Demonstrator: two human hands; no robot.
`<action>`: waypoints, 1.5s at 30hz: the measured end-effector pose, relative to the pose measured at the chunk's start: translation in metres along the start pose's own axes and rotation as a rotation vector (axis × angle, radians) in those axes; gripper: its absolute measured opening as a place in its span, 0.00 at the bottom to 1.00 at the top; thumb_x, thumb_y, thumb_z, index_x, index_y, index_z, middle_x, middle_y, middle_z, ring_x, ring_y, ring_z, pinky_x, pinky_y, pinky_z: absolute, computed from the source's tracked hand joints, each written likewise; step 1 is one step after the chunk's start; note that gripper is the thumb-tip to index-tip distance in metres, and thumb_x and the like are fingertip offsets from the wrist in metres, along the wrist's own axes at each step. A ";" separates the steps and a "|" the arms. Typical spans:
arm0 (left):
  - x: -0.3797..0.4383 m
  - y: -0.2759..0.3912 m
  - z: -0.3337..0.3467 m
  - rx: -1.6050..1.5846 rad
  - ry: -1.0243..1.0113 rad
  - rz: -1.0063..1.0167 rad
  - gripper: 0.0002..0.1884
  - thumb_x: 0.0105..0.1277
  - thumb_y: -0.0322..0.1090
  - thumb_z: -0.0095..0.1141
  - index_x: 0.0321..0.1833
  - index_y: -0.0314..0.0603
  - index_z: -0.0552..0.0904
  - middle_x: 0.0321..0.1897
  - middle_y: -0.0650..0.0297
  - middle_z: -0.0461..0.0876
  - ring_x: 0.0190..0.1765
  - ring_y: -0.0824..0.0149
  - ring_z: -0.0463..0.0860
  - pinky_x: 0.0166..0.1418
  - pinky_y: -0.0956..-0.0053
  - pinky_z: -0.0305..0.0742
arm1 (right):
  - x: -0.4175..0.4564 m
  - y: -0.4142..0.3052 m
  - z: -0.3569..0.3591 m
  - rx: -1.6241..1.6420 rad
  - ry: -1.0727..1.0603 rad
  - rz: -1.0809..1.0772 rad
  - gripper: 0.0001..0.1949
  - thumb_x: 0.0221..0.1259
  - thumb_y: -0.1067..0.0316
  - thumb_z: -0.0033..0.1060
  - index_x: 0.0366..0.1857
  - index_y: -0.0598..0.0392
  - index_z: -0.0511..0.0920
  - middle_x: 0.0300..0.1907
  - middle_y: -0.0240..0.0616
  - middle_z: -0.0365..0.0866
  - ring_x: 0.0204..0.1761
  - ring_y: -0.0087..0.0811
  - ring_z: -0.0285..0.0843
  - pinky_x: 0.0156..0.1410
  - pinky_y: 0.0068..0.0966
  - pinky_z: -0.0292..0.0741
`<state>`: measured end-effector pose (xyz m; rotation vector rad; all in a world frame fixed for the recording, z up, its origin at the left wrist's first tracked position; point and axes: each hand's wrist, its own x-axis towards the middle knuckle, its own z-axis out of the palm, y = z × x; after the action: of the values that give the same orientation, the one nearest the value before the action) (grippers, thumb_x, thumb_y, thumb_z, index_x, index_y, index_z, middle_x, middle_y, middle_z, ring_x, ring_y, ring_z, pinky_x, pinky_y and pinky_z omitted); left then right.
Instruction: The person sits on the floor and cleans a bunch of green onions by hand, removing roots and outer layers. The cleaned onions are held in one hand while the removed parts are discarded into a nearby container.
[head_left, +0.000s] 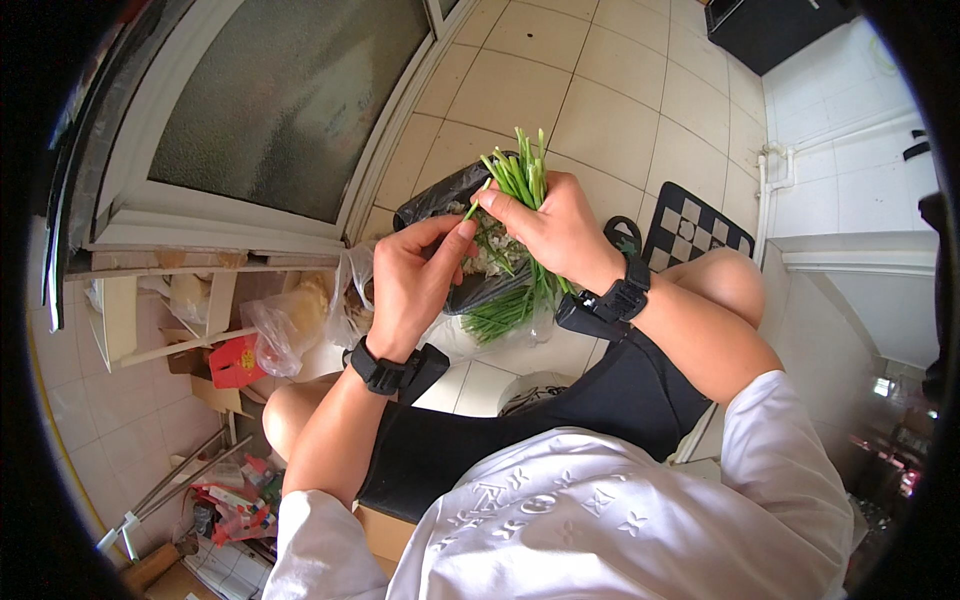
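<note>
My right hand (562, 229) is wrapped around a bundle of green stalks (523, 174) that look like garlic chives, their pale cut ends pointing away from me. Between the thumb and fingers of my left hand (412, 259) is one thin stalk (478, 200), which also meets my right thumb. Below both hands lies an open black plastic bag (450, 193) holding pale and green scraps (491, 259). Nearer to me, more green stalks (499, 315) rest on clear plastic, and my right hand hides part of them.
A frosted-glass door (277, 105) stands at the left, above a low shelf (120, 322) with plastic bags and a red box (236, 362). A checkered mat (697, 225) and a dark slipper (622, 234) lie to the right on the tiled floor (615, 97). My knees flank the work.
</note>
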<state>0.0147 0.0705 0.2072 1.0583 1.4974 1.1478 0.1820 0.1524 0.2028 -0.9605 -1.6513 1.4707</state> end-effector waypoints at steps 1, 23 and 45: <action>-0.001 0.001 -0.002 -0.012 -0.009 -0.009 0.10 0.73 0.33 0.62 0.46 0.31 0.88 0.27 0.66 0.86 0.24 0.81 0.75 0.28 0.84 0.69 | 0.000 -0.003 -0.001 -0.010 -0.016 -0.019 0.12 0.68 0.62 0.66 0.35 0.62 0.83 0.28 0.40 0.86 0.30 0.26 0.80 0.39 0.30 0.77; -0.003 -0.008 -0.004 0.250 0.147 0.226 0.08 0.67 0.30 0.67 0.43 0.31 0.88 0.30 0.58 0.88 0.32 0.71 0.85 0.38 0.76 0.78 | 0.000 -0.006 -0.004 -0.011 0.001 0.012 0.13 0.68 0.60 0.68 0.36 0.62 0.84 0.27 0.36 0.85 0.31 0.23 0.79 0.39 0.27 0.77; 0.005 -0.020 -0.009 -0.602 -0.109 -0.231 0.13 0.81 0.38 0.49 0.49 0.36 0.82 0.40 0.62 0.84 0.41 0.70 0.83 0.53 0.74 0.79 | 0.001 0.021 -0.002 -0.091 -0.050 0.169 0.13 0.62 0.61 0.70 0.35 0.62 0.82 0.28 0.37 0.84 0.27 0.28 0.77 0.37 0.32 0.76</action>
<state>0.0036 0.0703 0.1880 0.5112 1.0507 1.2407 0.1853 0.1556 0.1821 -1.1455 -1.7215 1.5519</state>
